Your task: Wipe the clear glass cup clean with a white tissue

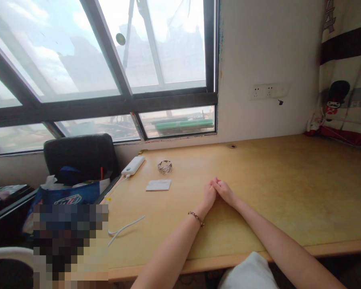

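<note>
Just right of frame center: left hand (pixel 209 194) and right hand (pixel 224 192) clasped in each other, resting on the counter (pixel 295 184). Grip of both: together, fingers folded over the opposite hand (anything between the palms, cannot tell). Forearms reaching in from the bottom edge, left one from lower center, right one from lower right. On left wrist, a braided bracelet (pixel 196 218), dark and light strands.

Nearest to the hands, left of center in frame: a flat white rectangle (pixel 158 185), lying on the counter, well apart from the fingers (booklet, card or thin box, too plain to tell). Just above it in frame, a silver openwork band (pixel 165 169), standing on its rim, apart from the white rectangle. Farther left, near the counter's left edge, a white power bank (pixel 134 165) with a white plug (pixel 127 176) at its lower end. Lower left of center, loose white cable (pixel 126 226), partly lost behind a pixelated patch (pixel 69 237).

At left of frame, a black chair (pixel 81 152) with a blue bag (pixel 88 192) in front of its backrest. Across upper left, a dark-framed window (pixel 174 96). Upper right, wall sockets (pixel 262 91); far right edge, a patterned curtain (pixel 349 52). Bottom edge, between forearms, pale clothing (pixel 249 275).
</note>
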Action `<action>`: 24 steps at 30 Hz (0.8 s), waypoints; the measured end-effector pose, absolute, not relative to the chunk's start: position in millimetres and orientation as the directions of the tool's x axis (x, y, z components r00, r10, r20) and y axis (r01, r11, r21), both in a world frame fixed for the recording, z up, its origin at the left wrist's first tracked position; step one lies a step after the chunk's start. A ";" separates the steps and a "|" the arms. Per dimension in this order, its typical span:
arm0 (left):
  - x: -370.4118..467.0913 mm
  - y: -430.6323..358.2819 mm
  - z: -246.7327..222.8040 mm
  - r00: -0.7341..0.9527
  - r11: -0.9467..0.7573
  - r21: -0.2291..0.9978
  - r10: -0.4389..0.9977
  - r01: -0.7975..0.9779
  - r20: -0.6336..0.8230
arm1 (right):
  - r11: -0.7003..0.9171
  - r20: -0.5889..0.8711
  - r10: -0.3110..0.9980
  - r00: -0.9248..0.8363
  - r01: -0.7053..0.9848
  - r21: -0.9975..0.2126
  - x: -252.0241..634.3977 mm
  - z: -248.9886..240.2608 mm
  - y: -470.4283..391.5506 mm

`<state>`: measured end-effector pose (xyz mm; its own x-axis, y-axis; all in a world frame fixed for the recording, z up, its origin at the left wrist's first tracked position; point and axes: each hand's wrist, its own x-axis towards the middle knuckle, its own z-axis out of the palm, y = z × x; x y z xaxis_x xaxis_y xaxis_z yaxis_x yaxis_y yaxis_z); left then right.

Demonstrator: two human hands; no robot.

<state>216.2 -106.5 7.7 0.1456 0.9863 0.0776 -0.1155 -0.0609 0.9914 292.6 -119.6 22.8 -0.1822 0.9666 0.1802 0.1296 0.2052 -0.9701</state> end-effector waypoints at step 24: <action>214.5 -107.1 6.9 0.165 -0.118 0.990 0.978 -0.079 0.130 | 0.243 0.207 0.962 -0.178 0.211 -0.947 293.4 23.1 -120.5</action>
<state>214.5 -107.1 6.9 0.1650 0.9777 0.1299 -0.0793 -0.1181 0.9898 293.4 -120.5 23.1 -0.1775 0.9621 0.2070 0.2107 0.2426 -0.9470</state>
